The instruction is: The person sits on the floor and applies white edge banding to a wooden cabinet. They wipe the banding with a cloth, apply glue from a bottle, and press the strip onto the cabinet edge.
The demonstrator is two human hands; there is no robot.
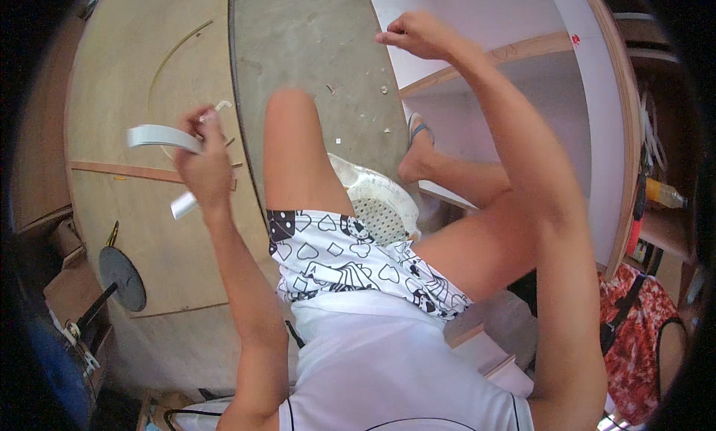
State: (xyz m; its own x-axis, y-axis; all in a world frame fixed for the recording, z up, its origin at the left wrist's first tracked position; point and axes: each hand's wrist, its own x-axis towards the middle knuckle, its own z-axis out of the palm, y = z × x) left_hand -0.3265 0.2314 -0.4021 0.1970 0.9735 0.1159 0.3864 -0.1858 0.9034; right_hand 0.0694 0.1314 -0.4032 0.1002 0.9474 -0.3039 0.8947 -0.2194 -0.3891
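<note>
At the far left, a dark round disc (123, 278) on a black stem sits beside a plywood sheet (134, 73) lying on the floor. Over that sheet the left hand (203, 162) is raised and closed around a white edge-banding strip (160, 136); the strip curls out to the left of the fist, and a short end pokes out below it. A white plastic stool (377, 200) shows between the person's bent legs. To the right, the right hand (416, 34) is well apart from the left, fingers pinched together against the front edge of a white cabinet panel (477, 13) above a shelf (492, 62); whether it pinches the strip's far end I cannot tell. This looks like the stage of laying banding onto the panel edge. The next move likely calls for feeding strip from the left hand while the right presses it flush along the edge
</note>
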